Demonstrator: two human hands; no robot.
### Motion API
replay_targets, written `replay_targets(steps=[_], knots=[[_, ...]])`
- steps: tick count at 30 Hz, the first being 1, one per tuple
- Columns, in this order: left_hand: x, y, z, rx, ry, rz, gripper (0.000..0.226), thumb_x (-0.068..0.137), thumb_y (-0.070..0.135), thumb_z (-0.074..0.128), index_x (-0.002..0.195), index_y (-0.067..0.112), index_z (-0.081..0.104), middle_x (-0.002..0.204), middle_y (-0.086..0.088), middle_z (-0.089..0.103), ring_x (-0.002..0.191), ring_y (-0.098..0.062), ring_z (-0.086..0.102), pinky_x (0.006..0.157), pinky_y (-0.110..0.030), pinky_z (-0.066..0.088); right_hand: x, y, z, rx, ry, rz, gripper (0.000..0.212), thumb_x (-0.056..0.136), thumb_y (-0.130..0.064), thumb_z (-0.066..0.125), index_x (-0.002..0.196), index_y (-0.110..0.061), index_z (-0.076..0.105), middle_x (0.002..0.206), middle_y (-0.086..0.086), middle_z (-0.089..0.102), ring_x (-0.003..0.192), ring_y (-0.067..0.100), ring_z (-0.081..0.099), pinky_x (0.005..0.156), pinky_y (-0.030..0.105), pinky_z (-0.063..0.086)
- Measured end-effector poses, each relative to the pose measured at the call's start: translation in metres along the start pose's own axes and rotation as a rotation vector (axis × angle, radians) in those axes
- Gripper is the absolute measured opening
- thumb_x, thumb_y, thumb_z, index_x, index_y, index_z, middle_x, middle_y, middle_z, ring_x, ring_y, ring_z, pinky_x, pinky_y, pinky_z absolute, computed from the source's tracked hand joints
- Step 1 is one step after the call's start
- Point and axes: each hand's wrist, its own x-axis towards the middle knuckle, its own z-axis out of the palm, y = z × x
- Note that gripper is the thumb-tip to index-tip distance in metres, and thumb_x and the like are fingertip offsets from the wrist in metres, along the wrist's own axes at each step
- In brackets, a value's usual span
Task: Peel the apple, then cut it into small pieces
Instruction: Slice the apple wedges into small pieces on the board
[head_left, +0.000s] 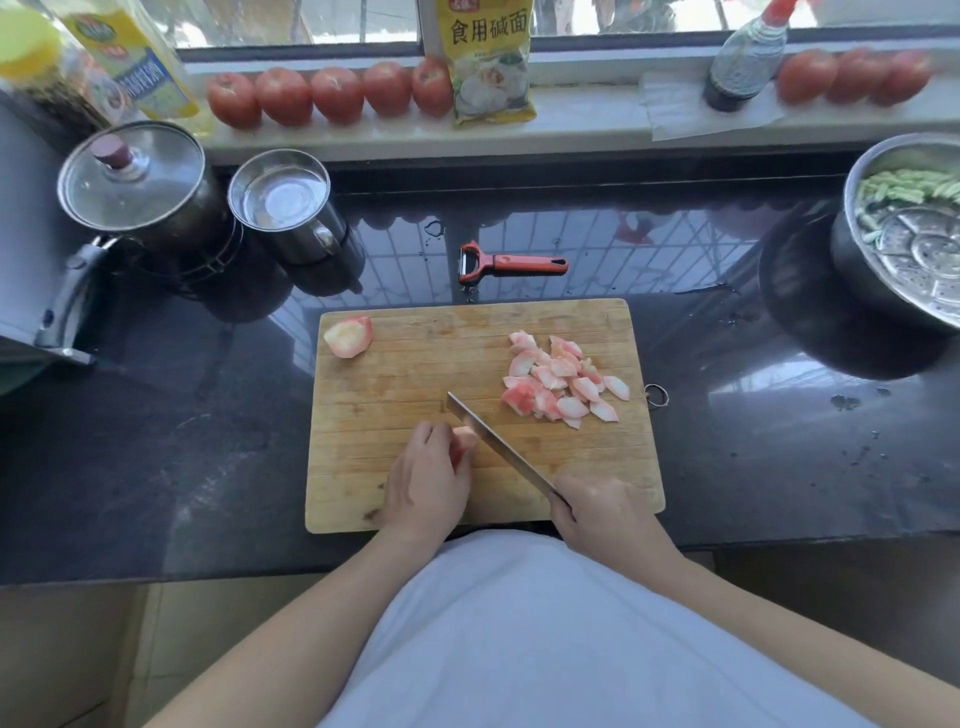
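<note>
Dark wet surface (727, 467), cutting board (395, 374) centered. Left hand (426, 483) fingers curled, pinning apple chunk (464, 441); right hand (602, 512) wraps knife (493, 444) handle. Peeled flesh probably slick, firm, light; best held from the top, tips tucked back. Cut pieces (563, 384) piled on the right.

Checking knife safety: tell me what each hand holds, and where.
Right hand grips the knife by its handle; left hand holds an apple piece from above.

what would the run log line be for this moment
stage: cutting | left hand: holds apple piece | right hand: grips knife | cut pieces: piled on board | peeler: idle
</note>
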Motion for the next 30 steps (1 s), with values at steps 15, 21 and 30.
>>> replay_targets(steps=[15, 21, 30], knots=[[-0.002, 0.000, 0.002, -0.018, 0.028, -0.002, 0.027, 0.103, 0.036, 0.055, 0.082, 0.021, 0.047, 0.092, 0.007, 0.048, 0.074, -0.017, 0.050, 0.063, -0.033, 0.035, -0.020, 0.023, 0.007, -0.089, 0.072, -0.033, 0.015, 0.076, -0.004, 0.072, 0.068, -0.011, 0.061, 0.052, 0.003, 0.055, 0.041, 0.026, 0.052, 0.034, 0.037, 0.044], [-0.001, 0.000, 0.002, -0.033, 0.036, -0.007, 0.031, 0.104, 0.038, 0.053, 0.081, 0.019, 0.049, 0.091, 0.007, 0.048, 0.074, -0.020, 0.050, 0.063, -0.034, 0.036, -0.017, 0.017, 0.003, -0.179, 0.057, -0.060, 0.023, 0.064, -0.005, 0.084, 0.063, -0.015, 0.063, 0.045, -0.006, 0.051, 0.035, 0.017, 0.047, 0.035, 0.022, 0.027], [0.002, -0.001, 0.003, -0.050, 0.005, -0.027, 0.019, 0.103, 0.035, 0.056, 0.098, 0.017, 0.062, 0.108, 0.003, 0.055, 0.089, -0.026, 0.057, 0.073, -0.033, 0.037, 0.020, -0.001, 0.022, -0.231, -0.061, 0.056, 0.015, 0.090, -0.012, 0.060, 0.075, -0.013, 0.058, 0.066, 0.006, 0.062, 0.056, 0.032, 0.058, 0.047, 0.038, 0.048]])
